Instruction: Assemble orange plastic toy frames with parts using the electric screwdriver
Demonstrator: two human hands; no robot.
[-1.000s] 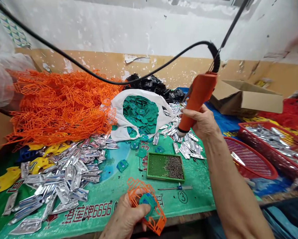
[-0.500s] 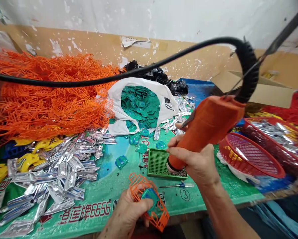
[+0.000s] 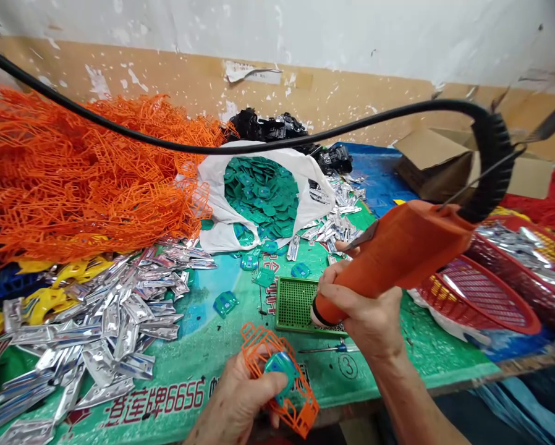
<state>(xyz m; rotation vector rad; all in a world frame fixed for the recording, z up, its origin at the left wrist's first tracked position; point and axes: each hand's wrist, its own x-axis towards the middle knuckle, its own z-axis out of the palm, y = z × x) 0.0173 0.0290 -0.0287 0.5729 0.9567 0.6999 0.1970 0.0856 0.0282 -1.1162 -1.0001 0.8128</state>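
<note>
My left hand (image 3: 235, 395) grips an orange plastic lattice frame (image 3: 277, 380) near the mat's front edge, with a teal piece (image 3: 282, 371) seated in it. My right hand (image 3: 365, 315) is wrapped around a thick orange-sleeved electric screwdriver (image 3: 398, 259), whose black cord (image 3: 491, 161) rises at the far end. Its lower tip, ringed in black, sits over a green perforated tray (image 3: 296, 306) holding small dark screws, mostly hidden behind my hand. The tip itself is hidden. A small screwdriver (image 3: 328, 349) lies just below the tray.
A white bag (image 3: 263, 198) of teal pieces and an orange lattice heap (image 3: 83, 173) fill the back. Silver foil pieces (image 3: 101, 321) lie left on the printed green mat (image 3: 222, 334). Red baskets (image 3: 481, 296) and a cardboard box (image 3: 432, 164) stand right.
My right hand has lowered the orange screwdriver from upper right to over the green tray, tilting it flatter. My left hand still holds the frame. The view has shifted slightly.
</note>
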